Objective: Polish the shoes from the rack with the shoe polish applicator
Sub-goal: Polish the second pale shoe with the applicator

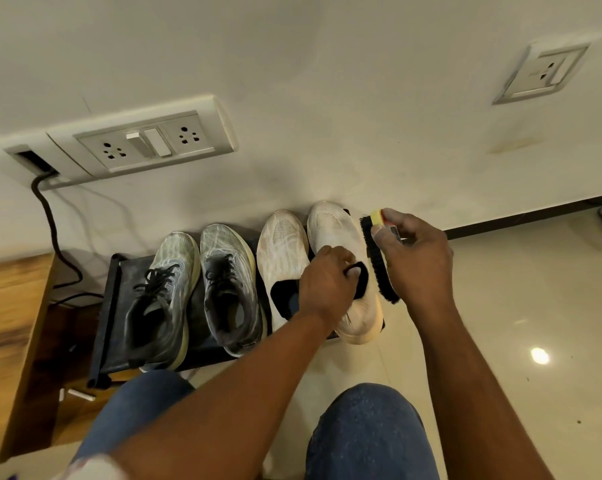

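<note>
A low black shoe rack [110, 306] stands against the wall and carries two pairs of shoes. At its right end sits a white slip-on shoe [337, 233]; my left hand [323, 282] grips it at the black collar, thumb inside the opening. My right hand [413, 254] holds a shoe brush [374, 254] with black bristles and a yellow end, its bristles facing the right side of that shoe, touching or nearly so. The second white shoe [282, 247] lies just left of it.
Two grey-green laced sneakers [167, 292] [228, 282] fill the rack's left half. A black cable [50, 223] hangs from a wall socket panel [143, 142]. A wooden board [12, 306] lies at left. My knees in jeans [365, 434] are below, over glossy floor tiles.
</note>
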